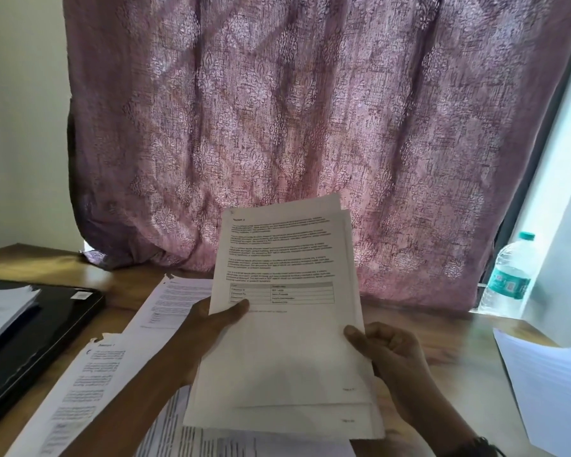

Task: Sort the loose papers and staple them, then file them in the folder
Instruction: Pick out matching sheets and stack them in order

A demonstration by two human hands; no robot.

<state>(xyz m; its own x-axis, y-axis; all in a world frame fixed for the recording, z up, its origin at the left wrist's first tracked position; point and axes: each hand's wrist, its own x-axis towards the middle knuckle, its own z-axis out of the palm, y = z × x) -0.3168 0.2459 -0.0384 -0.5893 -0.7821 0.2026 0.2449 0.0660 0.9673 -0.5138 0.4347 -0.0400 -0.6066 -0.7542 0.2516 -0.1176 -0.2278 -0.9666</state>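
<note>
I hold a sheaf of printed papers [284, 341] upright above the wooden table [442, 328], its sheets slightly fanned at the top and bottom. My left hand [208, 328] grips the sheaf's left edge, thumb on the front page below a small table of text. My right hand [389, 361] pinches the right edge, thumb on the front. More printed sheets [89, 384] lie flat on the table to the left and under the sheaf. A black folder [47, 328] lies at the far left with a stack of pages [0, 311] on it. No stapler is in view.
A white pile of paper [551, 387] sits at the right edge of the table. A clear water bottle [508, 278] with a teal label stands at the back right. A mauve patterned curtain [310, 110] hangs right behind the table.
</note>
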